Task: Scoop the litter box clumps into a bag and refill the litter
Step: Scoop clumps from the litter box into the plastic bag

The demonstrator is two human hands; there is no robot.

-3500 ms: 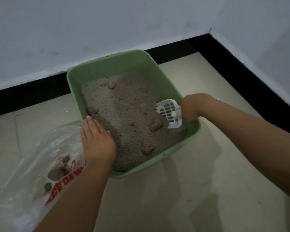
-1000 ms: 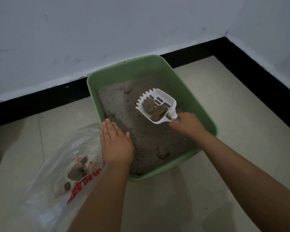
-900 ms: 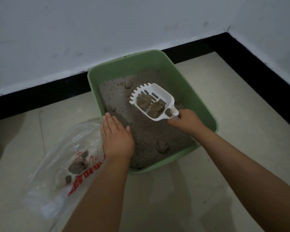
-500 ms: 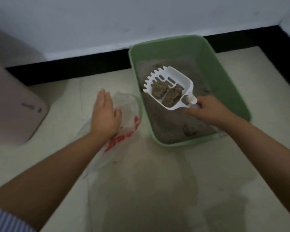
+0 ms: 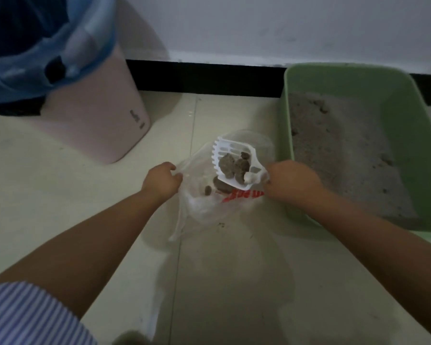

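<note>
Scoop (image 5: 230, 159) now off the litter box (image 5: 393, 100), over the bag (image 5: 204, 207) mouth, 3 clumps (image 5: 234, 166) aboard. My right hand (image 5: 290, 181) clenches its handle; left hand (image 5: 161, 181) pinches the bag's left edge. Film looks thin, floppy, slippery: I'd hold the rim. Clumps seem light, crumbly. Pink bin (image 5: 95, 115) far left on floor.

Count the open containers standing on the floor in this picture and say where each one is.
2. The pink bin, lined with a blue bag, stands at the far left by the wall. The green litter box stands at the right. The picture's edges may hide others.
</note>
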